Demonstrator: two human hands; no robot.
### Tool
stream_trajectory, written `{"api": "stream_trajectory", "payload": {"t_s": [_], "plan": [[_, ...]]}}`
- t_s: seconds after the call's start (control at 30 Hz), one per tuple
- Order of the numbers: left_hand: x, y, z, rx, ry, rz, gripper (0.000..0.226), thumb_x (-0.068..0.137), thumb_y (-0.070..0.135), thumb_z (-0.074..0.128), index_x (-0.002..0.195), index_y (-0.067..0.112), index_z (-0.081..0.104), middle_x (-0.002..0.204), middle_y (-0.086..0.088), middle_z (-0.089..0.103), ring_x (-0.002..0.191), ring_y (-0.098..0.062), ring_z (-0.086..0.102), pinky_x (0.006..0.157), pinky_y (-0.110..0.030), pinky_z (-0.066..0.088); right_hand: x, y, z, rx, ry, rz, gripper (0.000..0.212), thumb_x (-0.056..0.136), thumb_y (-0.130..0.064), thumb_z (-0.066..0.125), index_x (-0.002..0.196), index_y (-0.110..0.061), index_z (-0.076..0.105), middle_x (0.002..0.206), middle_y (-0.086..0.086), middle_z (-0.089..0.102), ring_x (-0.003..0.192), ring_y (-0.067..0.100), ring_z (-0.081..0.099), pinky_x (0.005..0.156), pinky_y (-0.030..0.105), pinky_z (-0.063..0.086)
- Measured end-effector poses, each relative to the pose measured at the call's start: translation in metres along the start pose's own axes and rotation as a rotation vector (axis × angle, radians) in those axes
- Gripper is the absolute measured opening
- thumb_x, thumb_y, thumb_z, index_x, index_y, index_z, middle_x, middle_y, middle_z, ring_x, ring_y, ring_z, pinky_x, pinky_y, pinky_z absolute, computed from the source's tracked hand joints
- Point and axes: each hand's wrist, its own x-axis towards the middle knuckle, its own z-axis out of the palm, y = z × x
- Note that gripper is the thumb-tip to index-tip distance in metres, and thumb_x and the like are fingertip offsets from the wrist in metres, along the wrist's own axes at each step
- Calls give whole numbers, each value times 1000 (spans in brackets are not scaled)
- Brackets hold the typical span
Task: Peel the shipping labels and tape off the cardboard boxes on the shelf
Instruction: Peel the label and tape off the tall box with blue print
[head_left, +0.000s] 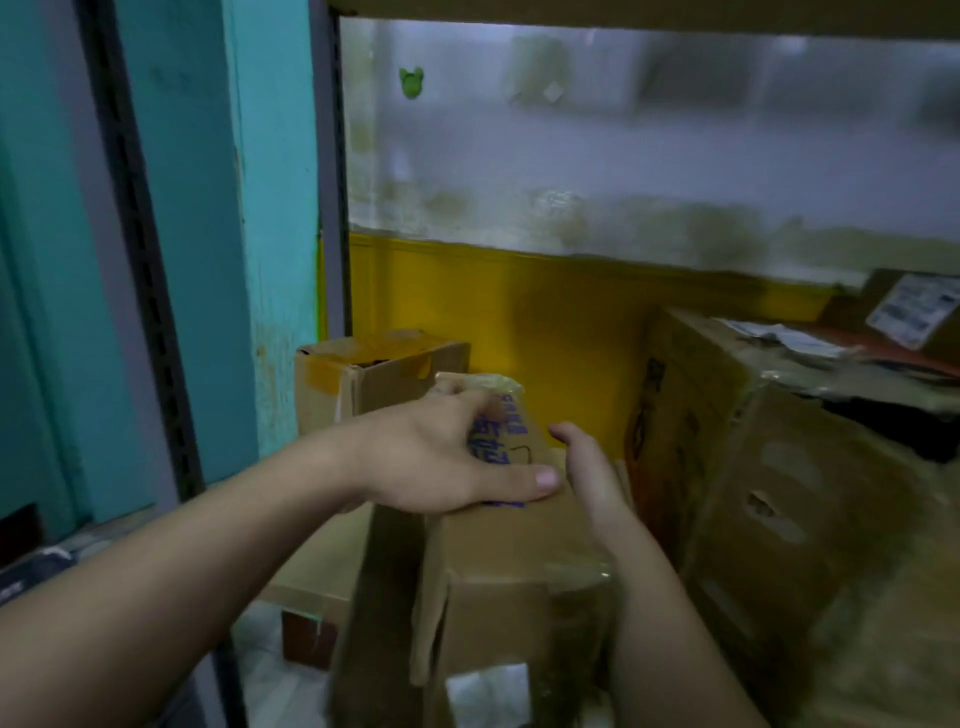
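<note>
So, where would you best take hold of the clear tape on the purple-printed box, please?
Take the clear tape by its crumpled loose end at the far top edge of the cardboard box, coming from above: that end stands lifted, where the left hand seems to pinch it.

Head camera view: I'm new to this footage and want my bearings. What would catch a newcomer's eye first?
Centre frame, the left hand grips crumpled clear tape with purple print atop a brown cardboard box, while the right hand lies flat against its right side. Behind, a bright yellow wall band stands out; a white shipping label shows far right.
</note>
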Motion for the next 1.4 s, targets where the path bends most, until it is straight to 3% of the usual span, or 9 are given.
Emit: {"api": "stream_trajectory", "payload": {"t_s": [0.3, 0.43, 0.5, 0.67, 0.83, 1.0, 1.17, 1.3, 1.4], "plan": [[-5, -32, 1, -425, 154, 70, 85, 64, 50, 76, 140, 28, 44, 112, 18, 60, 84, 11, 64, 66, -5, 47, -28, 12, 11, -252, -335, -97, 56, 74, -66, 62, 116, -28, 67, 97, -2, 74, 83, 16, 70, 75, 33, 55], [-9, -43, 15, -338, 508, -26, 36, 89, 47, 66, 114, 23, 61, 108, 5, 67, 96, -11, 63, 88, -32, 50, -54, -1, 16, -267, -326, -272, 29, 82, -53, 68, 104, -34, 63, 85, -20, 68, 68, -7, 66, 61, 14, 51], [-17, -49, 18, -364, 611, -29, 24, 92, 45, 60, 100, 22, 65, 95, 4, 68, 91, -17, 63, 84, -37, 51, -67, -10, 11, -393, -327, -375, 57, 81, -52, 70, 133, -37, 51, 115, -18, 64, 97, -3, 64, 82, 19, 52], [-61, -64, 35, -364, 567, -112, 56, 86, 73, 41, 120, 32, 58, 116, 7, 61, 107, -17, 59, 82, -33, 44, -86, -12, 14, -573, -358, -415, 88, 72, -60, 74, 148, -38, 35, 145, -6, 47, 121, 16, 54, 100, 37, 47], [-88, -62, 61, -864, 239, -206, 63, 69, 94, 37, 118, 57, 54, 115, 15, 67, 102, -10, 63, 88, -39, 51, -93, -6, 21, -617, -330, -415, 54, 86, -33, 71, 136, -23, 53, 97, -13, 62, 77, 2, 58, 64, 18, 49], [-95, -42, 67, -977, 436, 37, 79, 69, 85, 58, 127, 31, 62, 110, 10, 73, 99, -11, 70, 84, -34, 54, -101, -13, 9, -411, -264, -363, 23, 88, -18, 65, 111, -16, 68, 88, 3, 72, 68, 12, 66, 58, 22, 50], [-93, -14, 33, -686, 487, 230, 83, 62, 65, 72, 137, 37, 50, 121, 21, 62, 102, 8, 61, 81, -12, 48, -104, -29, -11, -108, -274, -251, 26, 89, -34, 61, 105, -16, 72, 90, 11, 74, 78, 26, 68, 73, 37, 51], [-75, -2, 7, -205, 396, 206, 121, 41, 64, 81, 149, 36, 32, 154, 11, 19, 137, -14, 33, 112, -37, 38, -103, -37, -22, 72, -315, -192, 26, 91, -36, 55, 81, -15, 68, 62, 4, 67, 70, 24, 61, 69, 32, 48], [-60, 2, -6, -89, 399, 239, 119, 47, 45, 95, 147, 33, 32, 138, 14, 43, 124, -10, 45, 98, -27, 43, -103, -41, -23, 120, -313, -168, 23, 90, -33, 55, 79, -16, 66, 65, 6, 66, 71, 24, 61, 68, 34, 50]]}}
